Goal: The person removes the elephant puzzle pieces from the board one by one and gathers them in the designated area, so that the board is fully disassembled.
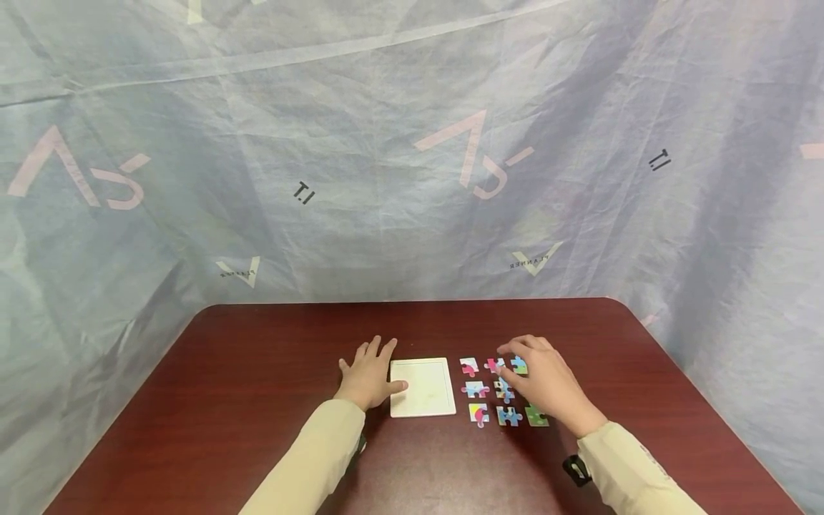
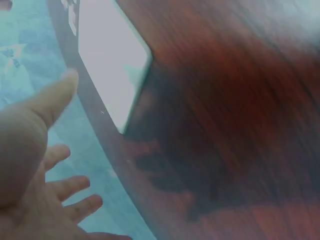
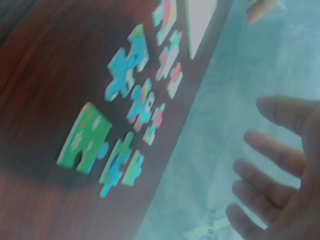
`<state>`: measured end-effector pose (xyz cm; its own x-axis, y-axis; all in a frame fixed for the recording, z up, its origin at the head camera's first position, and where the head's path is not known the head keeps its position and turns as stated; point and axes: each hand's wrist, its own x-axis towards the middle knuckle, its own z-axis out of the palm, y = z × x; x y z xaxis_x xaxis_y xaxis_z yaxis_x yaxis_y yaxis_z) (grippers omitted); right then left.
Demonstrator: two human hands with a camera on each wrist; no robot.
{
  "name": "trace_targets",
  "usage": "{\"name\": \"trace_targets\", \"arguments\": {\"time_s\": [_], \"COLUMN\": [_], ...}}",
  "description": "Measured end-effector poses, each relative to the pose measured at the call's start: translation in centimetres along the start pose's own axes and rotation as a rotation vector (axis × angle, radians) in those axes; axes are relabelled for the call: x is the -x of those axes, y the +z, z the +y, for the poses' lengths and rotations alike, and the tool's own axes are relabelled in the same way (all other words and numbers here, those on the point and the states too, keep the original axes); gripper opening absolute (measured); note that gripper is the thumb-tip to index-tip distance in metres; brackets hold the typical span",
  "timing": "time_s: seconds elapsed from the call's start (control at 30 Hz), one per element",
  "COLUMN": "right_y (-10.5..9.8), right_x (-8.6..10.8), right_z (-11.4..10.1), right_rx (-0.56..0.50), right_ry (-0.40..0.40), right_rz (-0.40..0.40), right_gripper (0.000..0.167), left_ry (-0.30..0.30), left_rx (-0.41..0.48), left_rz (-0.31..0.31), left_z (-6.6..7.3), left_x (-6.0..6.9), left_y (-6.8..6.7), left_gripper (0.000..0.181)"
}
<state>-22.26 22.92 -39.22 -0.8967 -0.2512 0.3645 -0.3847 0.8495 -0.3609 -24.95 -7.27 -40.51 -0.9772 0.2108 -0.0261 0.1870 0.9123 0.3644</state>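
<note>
A square white puzzle tray (image 1: 426,392) with a thin border lies on the table. My left hand (image 1: 368,379) is over its left edge with fingers spread; in the left wrist view this hand (image 2: 25,165) appears raised and holds nothing. Right of the tray, several colourful jigsaw pieces lie apart in rough rows, among them a green flowered piece (image 3: 86,139) and a blue piece (image 1: 508,416). Above their right side hovers my right hand (image 1: 552,379), partly hiding some pieces. Its fingers are loosely bent and empty, away from the pieces in the right wrist view.
The dark red wooden table (image 1: 257,365) has rounded far corners. A grey printed cloth (image 1: 386,236) hangs behind it and along both sides. Pale sleeves (image 1: 315,454) cover both forearms, and a black strap (image 1: 576,470) shows at the right wrist.
</note>
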Motion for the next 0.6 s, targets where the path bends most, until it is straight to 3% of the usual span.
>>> {"name": "trace_targets", "arguments": {"time_s": [0.17, 0.27, 0.6], "right_y": [0.4, 0.7, 2.3], "right_x": [-0.9, -1.6, -2.9], "right_z": [-0.9, -1.7, -3.6], "right_rx": [0.002, 0.018, 0.004], "right_ry": [0.05, 0.073, 0.067], "right_rz": [0.06, 0.069, 0.014], "right_gripper": [0.037, 0.044, 0.056], "left_ry": [0.039, 0.035, -0.003], "left_rx": [-0.023, -0.034, -0.023], "left_rz": [0.121, 0.163, 0.224], "left_z": [0.5, 0.8, 1.2], "left_x": [0.1, 0.2, 0.2], "left_y": [-0.3, -0.6, -1.0], "left_gripper": [0.071, 0.068, 0.064]}}
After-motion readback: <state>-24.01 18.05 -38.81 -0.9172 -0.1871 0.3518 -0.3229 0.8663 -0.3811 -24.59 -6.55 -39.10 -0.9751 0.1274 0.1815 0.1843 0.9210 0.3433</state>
